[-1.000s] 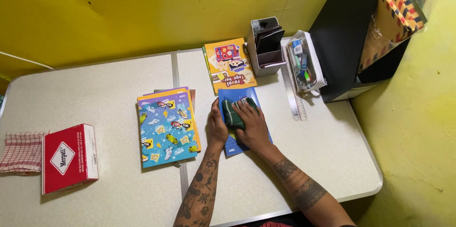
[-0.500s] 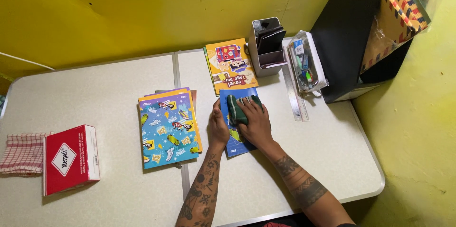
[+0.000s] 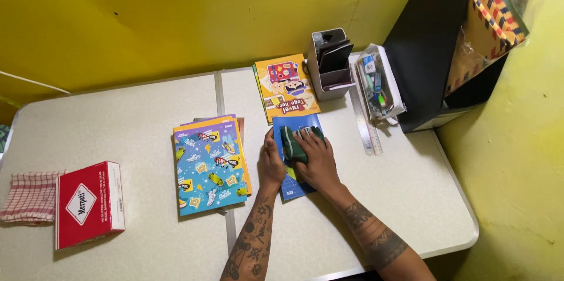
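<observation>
we see the right hand (image 3: 317,160) lying flat on a folded green cloth (image 3: 292,143), fingers spread and pressing down, so it is not closed around the cloth but rests on top of it. the cloth lies on a blue notebook (image 3: 296,184), which we take as our landmark. the left hand (image 3: 271,160) is at the left edge of the blue notebook, with the fingers together and laid along that edge, the thumb side touching the cover; we cannot tell if it grips the edge or only steadies it. both forearms carry dark tattoos.

the blue notebook lies flat on a pale folding table (image 3: 117,122). just behind it, touching its far edge, lies an orange notebook (image 3: 286,87) with cartoon pictures. to the left of the blue notebook, just beside the left hand, is a small stack of notebooks (image 3: 208,163), the top one light blue with many small coloured drawings. to the right of the blue notebook lies a metal ruler (image 3: 364,119), and beyond the ruler a clear pouch (image 3: 379,81) with pens inside. behind and to the right stands a grey desk holder (image 3: 330,63), and further right a black box (image 3: 426,46) with a striped envelope packet (image 3: 487,16) on top. far to the left of the blue notebook we see a red box (image 3: 88,204) and beside it a red checked towel (image 3: 29,196).
</observation>
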